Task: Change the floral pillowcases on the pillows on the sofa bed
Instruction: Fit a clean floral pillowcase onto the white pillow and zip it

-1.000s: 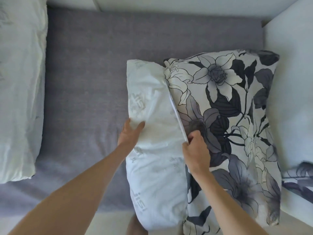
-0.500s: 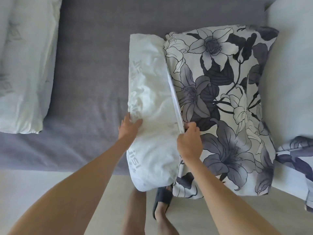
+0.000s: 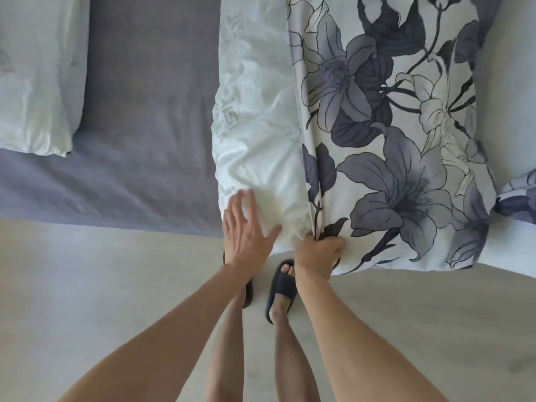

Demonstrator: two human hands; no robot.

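A white pillow (image 3: 255, 117) lies half inside a grey-and-white floral pillowcase (image 3: 391, 134) on the grey sofa bed (image 3: 145, 111). Its bare left part sticks out of the case's open edge. My left hand (image 3: 245, 230) is spread open, fingers straight, at the pillow's near corner, slightly blurred. My right hand (image 3: 317, 252) grips the pillowcase's open edge at its near corner, fingers curled round the bunched fabric.
A second bare white pillow (image 3: 34, 82) lies at the far left of the sofa bed. More floral fabric (image 3: 519, 198) shows at the right edge. A white cushion (image 3: 510, 97) is behind the pillowcase. My feet in dark slippers (image 3: 282, 288) stand on the pale floor (image 3: 87, 285).
Both hands slid down the pillow toward its near end. My right hand moved along the case's open edge to the near corner. My left hand's fingers spread. The view tilted down to the floor.
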